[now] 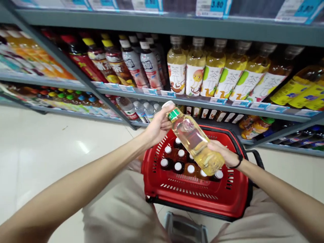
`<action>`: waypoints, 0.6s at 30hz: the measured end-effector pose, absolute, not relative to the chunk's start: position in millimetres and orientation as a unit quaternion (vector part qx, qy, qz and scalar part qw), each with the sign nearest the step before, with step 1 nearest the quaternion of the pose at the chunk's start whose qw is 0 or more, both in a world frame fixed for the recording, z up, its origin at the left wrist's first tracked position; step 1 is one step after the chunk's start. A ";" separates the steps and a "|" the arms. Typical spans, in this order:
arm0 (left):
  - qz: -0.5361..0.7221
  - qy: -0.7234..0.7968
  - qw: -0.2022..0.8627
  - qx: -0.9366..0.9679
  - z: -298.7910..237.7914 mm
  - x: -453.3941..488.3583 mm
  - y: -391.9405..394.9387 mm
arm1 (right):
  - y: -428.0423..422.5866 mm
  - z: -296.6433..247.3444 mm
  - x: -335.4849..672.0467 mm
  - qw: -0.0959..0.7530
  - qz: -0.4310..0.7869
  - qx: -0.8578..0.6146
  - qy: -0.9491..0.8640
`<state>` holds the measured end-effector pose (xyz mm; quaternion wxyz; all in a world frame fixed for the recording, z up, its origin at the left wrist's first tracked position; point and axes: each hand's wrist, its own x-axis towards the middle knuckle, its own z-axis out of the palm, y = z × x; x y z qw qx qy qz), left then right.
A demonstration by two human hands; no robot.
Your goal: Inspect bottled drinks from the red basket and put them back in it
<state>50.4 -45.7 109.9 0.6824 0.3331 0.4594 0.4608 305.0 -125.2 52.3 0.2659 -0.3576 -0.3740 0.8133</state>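
I hold a clear plastic bottle of pale yellow drink (194, 140) tilted over a red shopping basket (202, 197). My left hand (158, 126) is closed round its neck, just below the white cap. My right hand (222, 153) grips the bottle's lower end from underneath. A black band sits on my right wrist. Inside the basket stand several dark bottles with white caps (178, 160).
Grey store shelves (192, 99) run across the back, filled with rows of tea and juice bottles and price tags along the rails. A slanted shelf post (83, 81) crosses at left. Pale glossy floor (50, 145) lies to the left. My knees in beige trousers flank the basket.
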 end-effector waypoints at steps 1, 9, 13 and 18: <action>0.464 0.436 0.694 0.338 113.9 49.7 -48.8 | -128.3 56.1 304.7 0.247 0.834 -0.343 -0.355; 0.504 0.369 0.677 0.390 139.6 48.9 -65.5 | -137.4 55.0 293.1 0.275 0.831 -0.418 -0.244; 0.510 0.400 0.650 0.396 131.8 49.9 -60.7 | -137.2 48.0 280.2 0.307 0.834 -0.414 -0.198; 0.481 0.399 0.661 0.415 124.2 47.7 -61.2 | -142.6 46.9 282.8 0.262 0.865 -0.393 -0.171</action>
